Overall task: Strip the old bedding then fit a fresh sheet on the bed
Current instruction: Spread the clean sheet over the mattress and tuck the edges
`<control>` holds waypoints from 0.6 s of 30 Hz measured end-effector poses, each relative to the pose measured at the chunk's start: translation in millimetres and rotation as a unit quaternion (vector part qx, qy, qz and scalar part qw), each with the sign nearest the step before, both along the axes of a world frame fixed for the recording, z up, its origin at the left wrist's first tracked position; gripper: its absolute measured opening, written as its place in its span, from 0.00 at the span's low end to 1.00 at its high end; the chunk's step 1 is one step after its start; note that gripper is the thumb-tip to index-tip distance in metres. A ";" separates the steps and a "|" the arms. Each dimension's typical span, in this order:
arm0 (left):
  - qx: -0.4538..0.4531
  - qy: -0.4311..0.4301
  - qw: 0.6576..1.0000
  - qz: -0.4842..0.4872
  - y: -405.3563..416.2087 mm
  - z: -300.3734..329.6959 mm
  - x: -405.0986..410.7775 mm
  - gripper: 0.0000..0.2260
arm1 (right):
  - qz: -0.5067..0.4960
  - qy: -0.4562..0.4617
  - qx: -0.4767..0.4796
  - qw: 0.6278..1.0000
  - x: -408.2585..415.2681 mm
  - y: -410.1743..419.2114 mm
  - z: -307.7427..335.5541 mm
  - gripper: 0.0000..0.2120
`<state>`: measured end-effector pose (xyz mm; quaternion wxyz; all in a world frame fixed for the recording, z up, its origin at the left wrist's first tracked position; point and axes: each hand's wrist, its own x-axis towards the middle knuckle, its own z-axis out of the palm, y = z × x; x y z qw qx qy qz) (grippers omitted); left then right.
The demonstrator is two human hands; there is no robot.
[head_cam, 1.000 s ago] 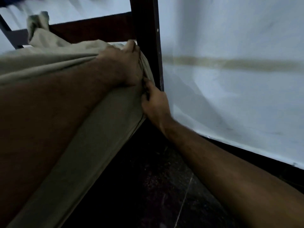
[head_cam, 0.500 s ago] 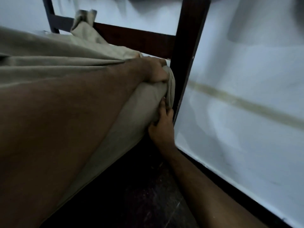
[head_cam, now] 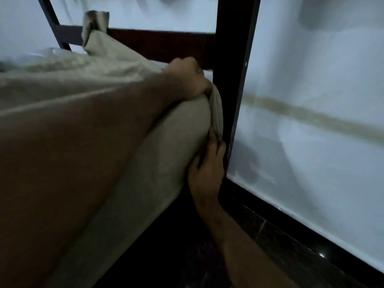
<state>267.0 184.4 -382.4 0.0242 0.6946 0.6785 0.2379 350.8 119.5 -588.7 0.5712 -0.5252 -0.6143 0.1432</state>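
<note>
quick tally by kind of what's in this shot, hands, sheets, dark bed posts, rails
hands: 2, the left hand grips the beige sheet at the mattress corner, the right hand presses the sheet below it
sheets: 1, the beige sheet
dark bed posts: 2, the near post and the far post
rails: 1, the headboard rail
total: 6

Single head-worn wide-angle view, looking forward and down along both forearms toward the bed corner. Very close: left forearm fills the lower left, left hand (head_cam: 187,80) and right hand (head_cam: 207,169) near centre. Faces the dark bedpost (head_cam: 234,59) and pale wall (head_cam: 311,142); floor (head_cam: 187,256) at bottom. Edges bowed, slightly blurred.
</note>
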 end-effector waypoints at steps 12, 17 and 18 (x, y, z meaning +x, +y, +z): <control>-0.035 -0.229 0.965 0.125 -3.9 1.5 -0.2 0.22 | 0.087 0.046 -0.132 0.986 15.3 -18.6 49.2 0.31; -0.025 -0.235 0.954 0.187 7.0 -0.7 2.9 0.16 | 0.072 0.011 -0.159 0.985 3.5 -28.8 42.1 0.32; -0.021 -0.236 0.951 0.201 10.0 -2.7 3.2 0.15 | 0.069 0.003 -0.150 0.986 5.1 -25.2 39.3 0.32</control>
